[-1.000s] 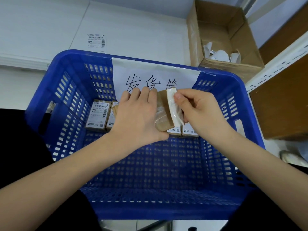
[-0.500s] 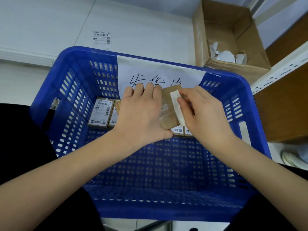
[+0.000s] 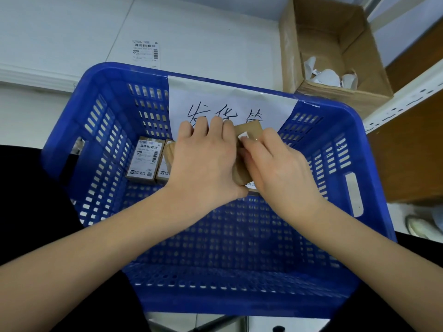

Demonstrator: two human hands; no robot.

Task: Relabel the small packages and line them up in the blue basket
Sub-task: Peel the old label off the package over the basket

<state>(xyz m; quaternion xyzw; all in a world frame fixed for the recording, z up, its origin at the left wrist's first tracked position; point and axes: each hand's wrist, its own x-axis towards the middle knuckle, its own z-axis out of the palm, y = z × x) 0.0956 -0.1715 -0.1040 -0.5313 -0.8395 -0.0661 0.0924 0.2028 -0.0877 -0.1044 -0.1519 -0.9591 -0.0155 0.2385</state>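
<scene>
Both hands meet inside the large blue perforated plastic basket point(image 3: 100, 130), near its far wall. Left hand point(image 3: 203, 161) has fingers curled round a small brown cardboard package point(image 3: 247, 133), holding it just above the basket floor, tilted up. Right hand point(image 3: 280, 168) also grasps this package from the right, its thumb pressing a white paper label point(image 3: 243, 135) on the package's face; most of the label is hidden under the thumb.

Row of small labelled brown boxes point(image 3: 145, 159) lies flat on the basket floor along the far side, left of and under the hands; labels face up, boxes touching side by side. Part of another labelled box peeks out below the right hand.

White paper sign with handwritten black characters point(image 3: 215, 101) hangs over the far basket wall. Open brown cardboard carton point(image 3: 335, 44) holding white paper scraps sits far right. A loose barcode sticker point(image 3: 145, 50) lies on the white surface beyond the basket.
</scene>
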